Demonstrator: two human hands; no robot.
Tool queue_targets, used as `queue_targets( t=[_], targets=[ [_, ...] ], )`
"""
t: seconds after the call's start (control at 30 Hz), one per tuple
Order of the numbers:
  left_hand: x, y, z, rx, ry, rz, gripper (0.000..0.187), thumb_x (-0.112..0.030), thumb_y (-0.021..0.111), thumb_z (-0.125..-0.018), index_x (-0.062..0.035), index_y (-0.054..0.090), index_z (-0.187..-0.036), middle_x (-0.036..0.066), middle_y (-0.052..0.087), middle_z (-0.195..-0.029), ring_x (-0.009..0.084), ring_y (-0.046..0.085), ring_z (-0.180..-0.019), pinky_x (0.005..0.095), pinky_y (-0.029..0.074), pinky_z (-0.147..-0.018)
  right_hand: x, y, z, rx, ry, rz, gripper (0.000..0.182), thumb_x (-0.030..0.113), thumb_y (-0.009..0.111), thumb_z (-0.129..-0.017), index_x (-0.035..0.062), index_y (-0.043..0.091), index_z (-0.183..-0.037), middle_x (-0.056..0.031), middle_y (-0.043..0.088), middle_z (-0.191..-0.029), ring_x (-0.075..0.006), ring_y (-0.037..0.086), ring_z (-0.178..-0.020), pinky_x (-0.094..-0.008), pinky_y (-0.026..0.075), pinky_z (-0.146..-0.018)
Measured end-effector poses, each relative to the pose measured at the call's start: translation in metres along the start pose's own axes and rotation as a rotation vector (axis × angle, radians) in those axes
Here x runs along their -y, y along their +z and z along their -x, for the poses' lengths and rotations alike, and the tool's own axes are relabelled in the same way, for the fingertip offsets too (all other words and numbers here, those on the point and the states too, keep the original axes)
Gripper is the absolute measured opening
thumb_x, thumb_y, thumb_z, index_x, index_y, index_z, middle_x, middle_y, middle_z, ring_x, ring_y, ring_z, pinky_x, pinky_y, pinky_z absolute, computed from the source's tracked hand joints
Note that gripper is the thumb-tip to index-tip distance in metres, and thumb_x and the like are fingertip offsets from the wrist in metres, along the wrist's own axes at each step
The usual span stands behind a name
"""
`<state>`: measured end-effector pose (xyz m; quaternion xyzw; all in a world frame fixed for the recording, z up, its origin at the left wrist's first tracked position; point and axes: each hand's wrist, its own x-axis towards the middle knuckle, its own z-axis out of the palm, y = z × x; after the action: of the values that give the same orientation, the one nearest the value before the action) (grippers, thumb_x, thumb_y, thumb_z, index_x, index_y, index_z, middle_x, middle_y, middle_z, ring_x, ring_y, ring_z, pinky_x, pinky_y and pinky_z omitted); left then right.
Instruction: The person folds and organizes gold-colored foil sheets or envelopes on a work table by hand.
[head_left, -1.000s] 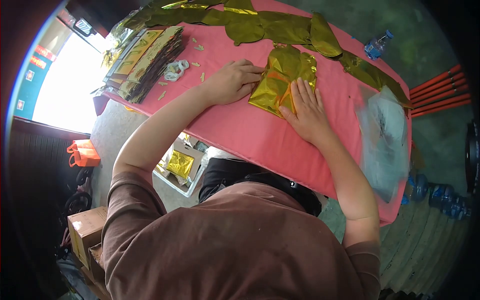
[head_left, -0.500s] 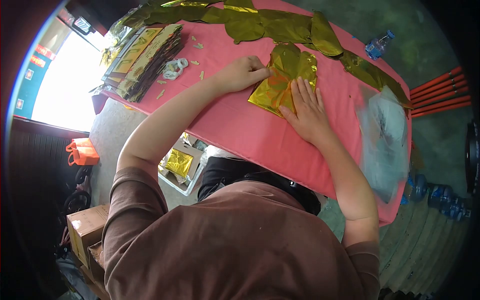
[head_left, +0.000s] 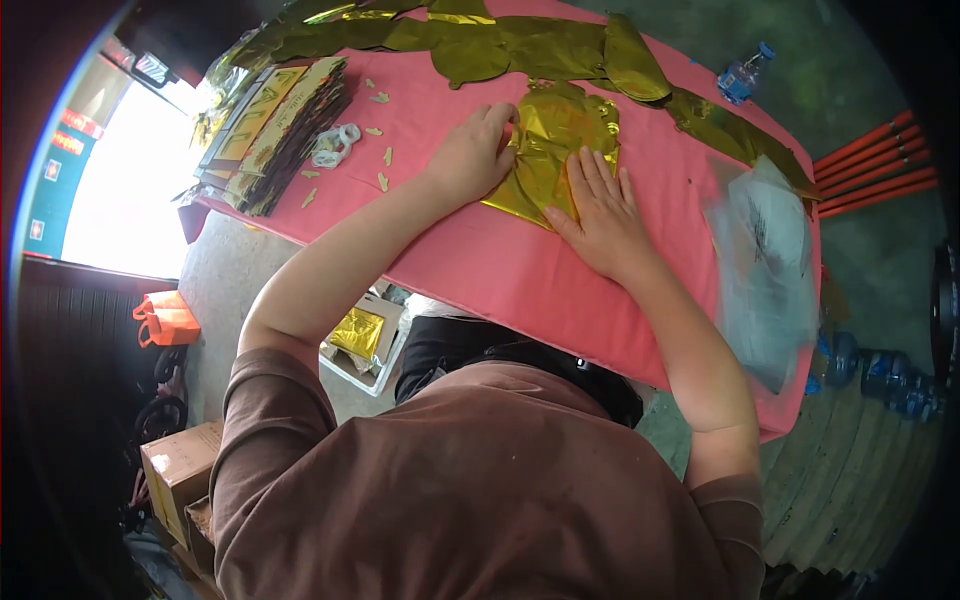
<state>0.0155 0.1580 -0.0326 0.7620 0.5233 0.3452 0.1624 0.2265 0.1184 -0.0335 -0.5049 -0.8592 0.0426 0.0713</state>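
Note:
A flat, creased gold foil piece (head_left: 548,125) that looks like a folded foil balloon lies on the pink-covered table (head_left: 450,255) in front of me. My right hand (head_left: 605,215) rests flat across its right lower part, fingers stretched out and the thumb apart. At its left edge is my left hand (head_left: 474,152), with fingers curled and the thumb bent in against the foil. The fingertips there are partly hidden.
More gold foil (head_left: 555,50) stretches along the table's far edge. Printed cards (head_left: 265,130), a white roll (head_left: 335,146) and small pale pieces (head_left: 388,157) lie left. Clear plastic sheets (head_left: 765,270) lie right; a bottle (head_left: 745,75) stands beyond. Below is a white box (head_left: 378,375).
My left hand has shifted from pinching over the foil to its left edge, fingers more curled. The orange glow on the foil is gone. My right hand stays flat; the view has shifted slightly.

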Motion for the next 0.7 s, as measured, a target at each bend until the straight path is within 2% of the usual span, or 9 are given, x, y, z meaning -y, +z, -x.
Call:
queue_targets(
  t=[0.07,0.17,0.37,0.43,0.47,0.53,0.57,0.63,0.7],
  targets=[
    [0.000,0.001,0.003,-0.068,0.191,-0.146,0.020,-0.009,0.060,-0.076,-0.0054,0.056,-0.096,0.012,0.056,-0.089,0.0306,0.056,-0.087,0.0393,0.046,-0.073,0.001,0.001,0.000,-0.004,0.005,-0.006,0.074,0.050,0.040,-0.089,0.0009,0.019,-0.141,-0.0184,0.017,-0.147,-0.0284,0.013,-0.138,-0.0447,0.007,-0.111],
    [0.007,0.000,-0.001,-0.011,0.355,-0.216,0.015,-0.012,0.061,-0.078,-0.0063,0.060,-0.092,0.010,0.054,-0.090,0.0288,0.055,-0.088,0.0384,0.045,-0.075,0.001,0.001,0.001,-0.029,0.014,-0.003,0.074,0.049,0.041,-0.089,0.0003,0.021,-0.141,-0.0183,0.018,-0.147,-0.0287,0.013,-0.138,-0.0446,0.007,-0.111],
    [0.005,-0.004,0.001,0.036,0.366,-0.246,0.019,-0.022,0.063,-0.079,-0.0068,0.061,-0.091,0.008,0.054,-0.090,0.0270,0.054,-0.088,0.0381,0.044,-0.078,-0.007,0.003,0.001,-0.068,-0.010,-0.103,0.070,0.046,0.042,-0.090,0.0006,0.022,-0.140,-0.0190,0.022,-0.146,-0.0286,0.016,-0.137,-0.0453,0.006,-0.111],
    [0.004,-0.005,0.000,0.035,0.366,-0.252,0.019,-0.022,0.062,-0.079,-0.0071,0.060,-0.091,0.009,0.054,-0.090,0.0269,0.054,-0.089,0.0381,0.044,-0.078,-0.022,0.005,-0.002,-0.183,0.065,-0.562,0.061,0.039,0.046,-0.089,-0.0014,0.034,-0.134,-0.0217,0.034,-0.139,-0.0315,0.029,-0.132,-0.0475,0.016,-0.109],
    [0.004,-0.005,0.000,0.044,0.368,-0.255,0.020,-0.019,0.062,-0.080,-0.0053,0.060,-0.093,0.011,0.054,-0.090,0.0288,0.054,-0.088,0.0388,0.044,-0.077,-0.029,-0.003,-0.002,-0.184,0.066,-0.560,0.061,0.039,0.046,-0.089,-0.0014,0.034,-0.134,-0.0217,0.034,-0.139,-0.0315,0.029,-0.132,-0.0475,0.016,-0.109],
    [0.005,-0.006,0.001,0.051,0.370,-0.258,0.020,-0.017,0.062,-0.080,-0.0035,0.059,-0.095,0.013,0.054,-0.090,0.0306,0.054,-0.088,0.0395,0.044,-0.077,-0.044,-0.021,0.002,-0.232,0.000,-0.745,0.050,0.028,0.049,-0.089,-0.0018,0.041,-0.128,-0.0223,0.042,-0.133,-0.0340,0.037,-0.126,-0.0465,0.024,-0.106],
    [0.005,-0.006,0.001,0.043,0.375,-0.254,0.020,-0.017,0.062,-0.080,-0.0034,0.059,-0.095,0.013,0.054,-0.090,0.0305,0.054,-0.087,0.0393,0.044,-0.077,-0.048,-0.017,0.005,-0.234,0.003,-0.743,0.050,0.028,0.049,-0.089,-0.0018,0.041,-0.128,-0.0223,0.042,-0.133,-0.0340,0.037,-0.126,-0.0465,0.024,-0.106],
    [0.004,-0.005,0.000,0.039,0.392,-0.245,0.020,-0.017,0.062,-0.080,-0.0033,0.059,-0.095,0.013,0.054,-0.090,0.0303,0.054,-0.087,0.0391,0.044,-0.076,-0.053,-0.009,0.012,-0.232,0.066,-0.463,0.043,0.021,0.050,-0.090,-0.0015,0.046,-0.126,-0.0196,0.045,-0.132,-0.0312,0.038,-0.127,-0.0408,0.027,-0.105],
    [0.004,-0.005,0.000,0.041,0.346,-0.230,0.020,-0.017,0.062,-0.080,-0.0032,0.059,-0.095,0.013,0.055,-0.090,0.0302,0.054,-0.086,0.0387,0.045,-0.075,-0.052,-0.007,0.014,-0.219,0.044,-0.352,0.045,0.024,0.049,-0.090,-0.0014,0.044,-0.128,-0.0192,0.043,-0.134,-0.0315,0.036,-0.128,-0.0414,0.026,-0.106]
  ],
)
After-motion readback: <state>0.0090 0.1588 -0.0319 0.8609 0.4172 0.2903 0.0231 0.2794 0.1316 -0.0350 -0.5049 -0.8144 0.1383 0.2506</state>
